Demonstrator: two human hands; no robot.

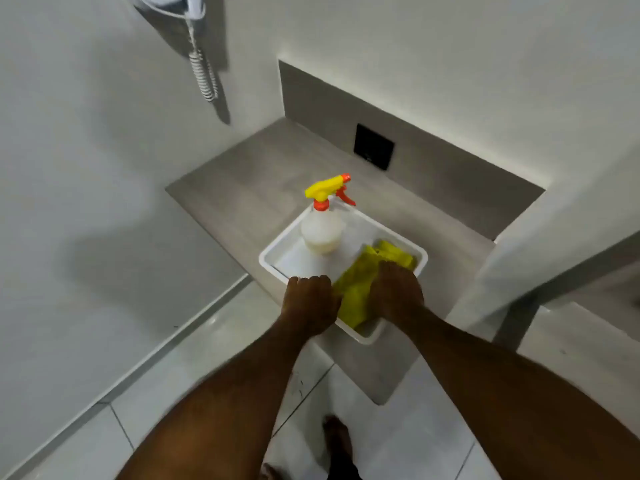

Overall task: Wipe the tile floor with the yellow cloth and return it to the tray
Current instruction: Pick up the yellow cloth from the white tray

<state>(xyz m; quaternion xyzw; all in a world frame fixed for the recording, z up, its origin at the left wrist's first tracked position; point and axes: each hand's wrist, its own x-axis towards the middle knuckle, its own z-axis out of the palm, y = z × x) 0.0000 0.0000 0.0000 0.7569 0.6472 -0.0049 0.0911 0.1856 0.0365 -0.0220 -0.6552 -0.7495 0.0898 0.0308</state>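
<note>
Your view, downward over white tray [277, 268] on grey ledge [242, 188]. Yellow cloth [356, 292] lies crumpled inside tray, in its right half. Your right hand [396, 292] rests palm-down on cloth, fingers curled into fabric; grip itself hidden. Your left hand [310, 303] sits fisted on tray's near rim, touching cloth edge; whether it pinches anything, cannot tell. Spray bottle [322, 230] stands upright in tray's far left corner. Tile floor [194, 379] lies below tray.
</note>
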